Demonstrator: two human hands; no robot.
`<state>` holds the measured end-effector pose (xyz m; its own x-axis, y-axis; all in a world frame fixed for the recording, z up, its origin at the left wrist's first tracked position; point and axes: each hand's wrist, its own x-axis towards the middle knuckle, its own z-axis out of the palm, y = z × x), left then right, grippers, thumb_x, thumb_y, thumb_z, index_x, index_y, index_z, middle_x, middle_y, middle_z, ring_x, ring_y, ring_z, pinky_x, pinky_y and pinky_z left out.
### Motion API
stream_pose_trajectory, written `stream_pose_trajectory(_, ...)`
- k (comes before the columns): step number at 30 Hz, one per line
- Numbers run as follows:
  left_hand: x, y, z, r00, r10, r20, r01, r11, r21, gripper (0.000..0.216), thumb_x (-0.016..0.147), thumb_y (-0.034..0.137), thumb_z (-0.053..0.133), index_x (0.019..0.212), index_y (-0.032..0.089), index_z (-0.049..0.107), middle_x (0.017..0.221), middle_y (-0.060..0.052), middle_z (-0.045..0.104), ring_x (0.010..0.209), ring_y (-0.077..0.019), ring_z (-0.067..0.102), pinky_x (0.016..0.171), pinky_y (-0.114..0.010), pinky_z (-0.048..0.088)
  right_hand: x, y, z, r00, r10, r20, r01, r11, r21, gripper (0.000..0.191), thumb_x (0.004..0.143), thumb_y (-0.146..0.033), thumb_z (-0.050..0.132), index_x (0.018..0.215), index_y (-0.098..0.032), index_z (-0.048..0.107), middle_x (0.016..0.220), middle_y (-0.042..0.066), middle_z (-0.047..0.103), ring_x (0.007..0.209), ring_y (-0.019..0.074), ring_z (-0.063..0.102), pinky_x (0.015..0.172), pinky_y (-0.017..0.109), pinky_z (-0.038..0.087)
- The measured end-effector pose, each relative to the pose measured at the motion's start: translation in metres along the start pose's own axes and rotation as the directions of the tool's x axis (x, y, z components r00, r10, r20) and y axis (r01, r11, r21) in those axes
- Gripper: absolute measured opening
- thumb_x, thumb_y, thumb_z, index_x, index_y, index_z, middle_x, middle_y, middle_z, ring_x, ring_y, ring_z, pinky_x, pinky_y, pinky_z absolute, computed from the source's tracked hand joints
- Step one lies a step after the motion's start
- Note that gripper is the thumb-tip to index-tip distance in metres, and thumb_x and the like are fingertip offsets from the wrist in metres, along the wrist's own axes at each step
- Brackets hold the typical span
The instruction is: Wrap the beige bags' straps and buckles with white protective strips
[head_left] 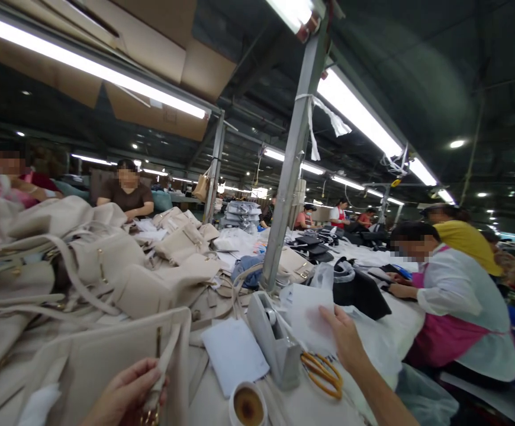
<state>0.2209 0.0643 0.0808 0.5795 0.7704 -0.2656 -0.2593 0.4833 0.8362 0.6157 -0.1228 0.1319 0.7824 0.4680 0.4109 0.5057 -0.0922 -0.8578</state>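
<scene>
My left hand (128,387) is closed round a narrow beige strap (169,349) with gold-coloured hardware (151,416) below the fingers. The strap lies against a beige handbag (93,349) in front of me. To the right, my right hand (345,338) pinches the edge of a thin white translucent sheet (311,313) between thumb and fingers. Between my hands stand a grey tape dispenser (279,343) and a stack of white paper (235,355). Orange-handled scissors (324,374) lie below the sheet.
An open round tub with brown contents (247,405) sits at the near edge. Beige bags (106,254) are heaped on the left. A metal post (290,160) rises from the table. Black bags (359,293) lie on the right, near a co-worker in a pink apron (453,331).
</scene>
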Motion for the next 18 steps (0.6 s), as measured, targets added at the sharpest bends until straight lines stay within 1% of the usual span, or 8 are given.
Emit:
stream_pose_trajectory(2, -0.010, 0.003, 0.008, 1.000, 0.024, -0.004, -0.025, 0.998, -0.062, 0.059, 0.038, 0.037, 0.098, 0.081, 0.015, 0.063, 0.064, 0.002, 0.065, 0.056, -0.0127, 0.063, 0.054, -0.022, 0.054, -0.025, -0.030, 0.007, 0.965, 0.145, 0.217, -0.207, 0.932, 0.299, 0.037, 0.076, -0.049, 0.065, 0.100, -0.021, 0.059, 0.079, 0.003, 0.072, 0.063, 0.0204, 0.064, 0.056, 0.030, 0.049)
stream_pose_trajectory(3, -0.014, 0.005, 0.012, 0.999, 0.038, -0.002, -0.038, 0.996, -0.079, 0.058, 0.039, 0.038, 0.098, 0.078, 0.015, 0.063, 0.062, 0.003, 0.062, 0.054, -0.0113, 0.061, 0.053, -0.022, 0.054, -0.041, -0.045, 0.014, 0.914, 0.200, 0.354, -0.336, 0.862, 0.380, 0.042, 0.072, -0.046, 0.071, 0.102, -0.020, 0.060, 0.079, 0.003, 0.072, 0.060, 0.0199, 0.064, 0.053, 0.029, 0.049)
stream_pose_trajectory(6, -0.022, 0.007, 0.023, 0.997, 0.075, 0.032, -0.073, 0.995, -0.070, 0.055, 0.042, 0.046, 0.094, 0.067, 0.015, 0.057, 0.052, 0.006, 0.053, 0.043, -0.0062, 0.050, 0.041, -0.017, 0.044, -0.094, -0.079, 0.051, 0.728, 0.253, 0.637, -0.568, 0.743, 0.354, 0.042, 0.063, -0.042, 0.080, 0.094, -0.018, 0.065, 0.071, 0.004, 0.072, 0.055, 0.0179, 0.063, 0.051, 0.027, 0.048)
stream_pose_trajectory(8, -0.023, 0.008, 0.025, 0.993, 0.115, 0.029, -0.114, 0.993, -0.044, 0.054, 0.046, 0.051, 0.090, 0.066, 0.016, 0.055, 0.050, 0.007, 0.049, 0.040, -0.0051, 0.044, 0.036, -0.015, 0.036, -0.127, -0.091, 0.083, 0.641, 0.236, 0.731, -0.619, 0.721, 0.310, 0.036, 0.061, -0.042, 0.080, 0.084, -0.017, 0.066, 0.066, 0.002, 0.070, 0.053, 0.0163, 0.061, 0.051, 0.025, 0.046)
stream_pose_trajectory(9, -0.023, 0.008, 0.025, 0.990, 0.140, 0.016, -0.140, 0.990, -0.025, 0.053, 0.048, 0.053, 0.088, 0.065, 0.016, 0.054, 0.049, 0.007, 0.048, 0.039, -0.0049, 0.043, 0.035, -0.015, 0.033, -0.141, -0.095, 0.100, 0.615, 0.219, 0.758, -0.631, 0.713, 0.307, 0.034, 0.061, -0.043, 0.079, 0.080, -0.017, 0.066, 0.063, 0.002, 0.070, 0.053, 0.0158, 0.060, 0.050, 0.024, 0.045)
stream_pose_trajectory(11, -0.024, 0.008, 0.024, 0.983, 0.185, -0.018, -0.185, 0.983, 0.015, 0.053, 0.050, 0.057, 0.085, 0.065, 0.017, 0.053, 0.049, 0.007, 0.049, 0.039, -0.0047, 0.041, 0.035, -0.015, 0.030, -0.164, -0.102, 0.134, 0.598, 0.172, 0.783, -0.641, 0.689, 0.337, 0.032, 0.061, -0.042, 0.076, 0.079, -0.017, 0.066, 0.062, 0.000, 0.069, 0.054, 0.0164, 0.061, 0.051, 0.024, 0.045)
stream_pose_trajectory(14, -0.024, 0.006, 0.023, 0.961, 0.267, -0.077, -0.256, 0.958, 0.133, 0.054, 0.051, 0.062, 0.081, 0.065, 0.017, 0.055, 0.047, 0.006, 0.049, 0.037, -0.0059, 0.041, 0.033, -0.016, 0.026, -0.183, -0.115, 0.179, 0.611, 0.116, 0.783, -0.668, 0.605, 0.432, 0.031, 0.060, -0.039, 0.075, 0.080, -0.017, 0.067, 0.062, 0.001, 0.070, 0.062, 0.0205, 0.065, 0.057, 0.027, 0.048)
stream_pose_trajectory(18, -0.019, -0.003, 0.020, 0.906, 0.403, -0.130, -0.337, 0.873, 0.353, 0.047, 0.058, 0.060, 0.074, 0.068, 0.019, 0.055, 0.046, 0.005, 0.052, 0.037, -0.0107, 0.044, 0.033, -0.020, 0.033, -0.189, -0.130, 0.208, 0.611, 0.075, 0.788, -0.712, 0.487, 0.506, 0.035, 0.058, -0.038, 0.078, 0.083, -0.015, 0.069, 0.066, 0.004, 0.073, 0.070, 0.0255, 0.069, 0.063, 0.032, 0.052)
